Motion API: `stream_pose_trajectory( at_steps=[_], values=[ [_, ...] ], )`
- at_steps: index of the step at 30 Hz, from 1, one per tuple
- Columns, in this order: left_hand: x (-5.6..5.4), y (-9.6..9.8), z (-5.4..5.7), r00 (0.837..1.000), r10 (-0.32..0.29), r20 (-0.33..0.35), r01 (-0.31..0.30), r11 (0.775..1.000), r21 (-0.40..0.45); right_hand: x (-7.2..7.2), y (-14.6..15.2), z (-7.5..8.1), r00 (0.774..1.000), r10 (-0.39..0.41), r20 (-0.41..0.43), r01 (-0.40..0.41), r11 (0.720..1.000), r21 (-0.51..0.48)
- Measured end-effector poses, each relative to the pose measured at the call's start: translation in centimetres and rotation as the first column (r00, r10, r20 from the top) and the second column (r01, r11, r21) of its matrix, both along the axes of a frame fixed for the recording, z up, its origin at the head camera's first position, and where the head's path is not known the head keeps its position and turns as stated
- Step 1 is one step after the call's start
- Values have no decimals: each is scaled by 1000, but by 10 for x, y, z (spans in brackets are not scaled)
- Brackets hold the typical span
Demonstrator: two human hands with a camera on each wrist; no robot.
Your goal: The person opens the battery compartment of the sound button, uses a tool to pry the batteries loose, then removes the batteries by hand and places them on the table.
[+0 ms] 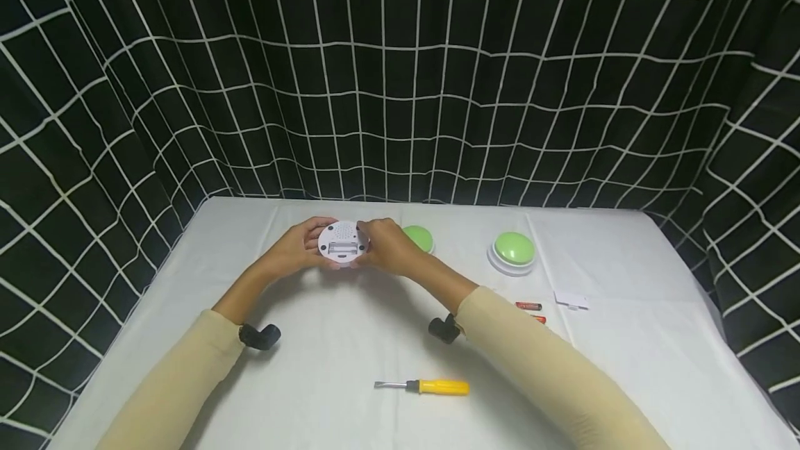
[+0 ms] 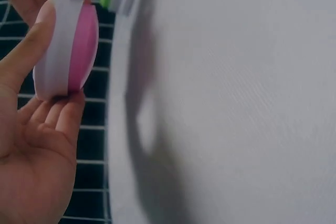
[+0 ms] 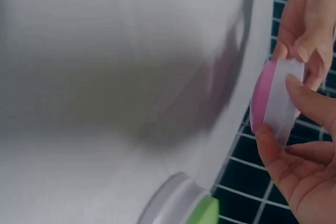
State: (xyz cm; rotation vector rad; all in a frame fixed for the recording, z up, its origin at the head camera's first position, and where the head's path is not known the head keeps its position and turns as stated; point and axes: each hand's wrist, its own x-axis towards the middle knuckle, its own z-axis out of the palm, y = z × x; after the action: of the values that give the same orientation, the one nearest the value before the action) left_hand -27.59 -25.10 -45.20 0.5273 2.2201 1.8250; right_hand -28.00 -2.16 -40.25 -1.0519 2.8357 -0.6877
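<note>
Both hands hold a round push-button light above the far part of the table. Its white underside, with speaker holes and an uncovered battery compartment, faces the head camera. A pink dome on the other side shows in the wrist views. My left hand grips the white rim from the left, thumb and fingers at opposite edges. From the right, my right hand pinches the rim, and in the right wrist view its thumb and fingers touch the edge.
Two green-domed button lights, one partly behind the right hand and another farther right, sit on the white table. Red batteries and a white battery cover lie beyond the right forearm. A yellow-handled screwdriver lies in front.
</note>
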Motion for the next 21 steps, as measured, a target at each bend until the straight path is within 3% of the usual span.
stream_pose_trajectory(
  at_steps=[5, 10, 21],
  values=[
    [-8, -5, -13, 999, 32, 1, -32, 999, 3, -15, -11, -10, 998, -35, 50, 33, 999, 24],
    [-13, -10, -23, 999, 38, 23, -39, 999, 26, -20, -19, -13, 995, -52, 85, 49, 998, 27],
    [-12, -14, -29, 997, 6, 76, -10, 999, 53, -24, -24, -23, 991, -75, 107, 69, 996, 55]
  ],
)
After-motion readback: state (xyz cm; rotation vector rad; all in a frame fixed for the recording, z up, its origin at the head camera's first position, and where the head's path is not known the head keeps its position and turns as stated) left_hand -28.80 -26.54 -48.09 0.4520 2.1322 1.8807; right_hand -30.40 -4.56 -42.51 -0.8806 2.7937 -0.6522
